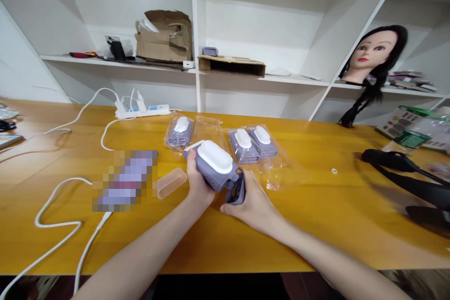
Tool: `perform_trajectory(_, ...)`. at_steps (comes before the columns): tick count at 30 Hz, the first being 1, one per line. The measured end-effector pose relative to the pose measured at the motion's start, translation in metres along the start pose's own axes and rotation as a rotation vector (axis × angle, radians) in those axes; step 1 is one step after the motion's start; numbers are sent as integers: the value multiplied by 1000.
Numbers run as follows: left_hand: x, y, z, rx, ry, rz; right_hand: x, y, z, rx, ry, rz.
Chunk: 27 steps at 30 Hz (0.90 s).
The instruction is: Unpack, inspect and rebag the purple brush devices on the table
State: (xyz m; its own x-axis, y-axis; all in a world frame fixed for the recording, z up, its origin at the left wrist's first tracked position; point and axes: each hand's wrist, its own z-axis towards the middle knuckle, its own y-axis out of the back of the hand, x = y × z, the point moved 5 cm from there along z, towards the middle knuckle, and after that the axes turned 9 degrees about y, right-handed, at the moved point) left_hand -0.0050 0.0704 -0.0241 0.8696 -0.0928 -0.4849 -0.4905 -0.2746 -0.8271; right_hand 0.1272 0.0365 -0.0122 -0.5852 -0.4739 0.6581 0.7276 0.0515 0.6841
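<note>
A purple-grey device [211, 176] with a white oval bristled top [215, 157] is held above the wooden table [316, 220]. My left hand [199, 185] grips its left side, thumb on the near face. At its right end a purple-grey part with a dark inside [239, 190] stands at an angle to the body; my right hand [249, 201] is closed round it. Left of my left hand lies a translucent cover [171, 183]. Behind the device are three similar devices in clear plastic: one at the left [181, 132], two side by side [243, 146] [263, 141].
A pixelated phone-like object [126, 180] with a white cable lies at the left. A power strip [144, 111] stands by the shelves. Black straps [404, 168] and a green-lidded container [415, 138] are at the right. A small ring [333, 171] lies on the table.
</note>
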Motion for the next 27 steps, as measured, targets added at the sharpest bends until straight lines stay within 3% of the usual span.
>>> perform_trajectory(6,-20,4,2,-11,-157,-20,-1,6,-7,20,62,-271)
perform_trajectory(11,-47,0,-3,-31,-460,-99,1,0,-8,36,163,-560)
perform_trajectory(19,-83,-6,-19,16,-763,-183,2,4,-10,87,110,-727)
perform_trajectory(22,-81,-5,-18,1,-687,-163,4,4,-9,79,119,-732)
perform_trajectory(27,-41,-10,-9,86,-140,-16,4,6,-8,102,124,-732)
